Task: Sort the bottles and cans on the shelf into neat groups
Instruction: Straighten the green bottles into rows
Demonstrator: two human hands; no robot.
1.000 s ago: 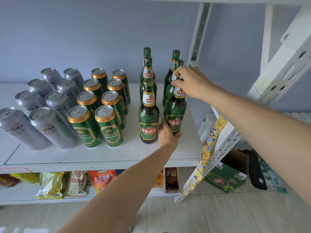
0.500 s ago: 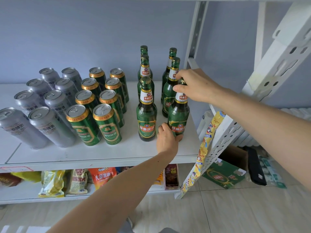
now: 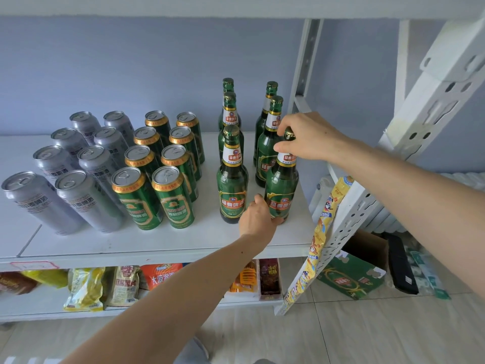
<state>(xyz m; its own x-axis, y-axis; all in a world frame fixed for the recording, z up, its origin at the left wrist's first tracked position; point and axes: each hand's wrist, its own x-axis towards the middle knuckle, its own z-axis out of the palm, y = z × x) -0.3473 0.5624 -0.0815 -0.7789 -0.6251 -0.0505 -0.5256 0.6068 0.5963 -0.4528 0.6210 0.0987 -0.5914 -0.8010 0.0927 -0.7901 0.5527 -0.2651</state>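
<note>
On the white shelf [image 3: 162, 240] stand two rows of green beer bottles at the right. The front right bottle [image 3: 282, 185] is upright near the shelf's right edge. My right hand [image 3: 307, 139] pinches its neck and cap from above. My left hand [image 3: 258, 218] grips its base from the left. Next to it stands the front left bottle [image 3: 232, 179]. Several green cans [image 3: 157, 164] form two rows in the middle, and several silver cans [image 3: 76, 164] form two rows at the left.
A white perforated upright [image 3: 409, 143] leans at the right with a yellow snack strip [image 3: 325, 227] hanging on it. Snack bags [image 3: 86, 287] fill the lower shelf. A green carton [image 3: 349, 277] and a black item [image 3: 401, 264] lie on the tiled floor.
The front right bottle has come forward, away from the bottle behind it, and now stands level with the front left bottle. Both hands stayed on it.
</note>
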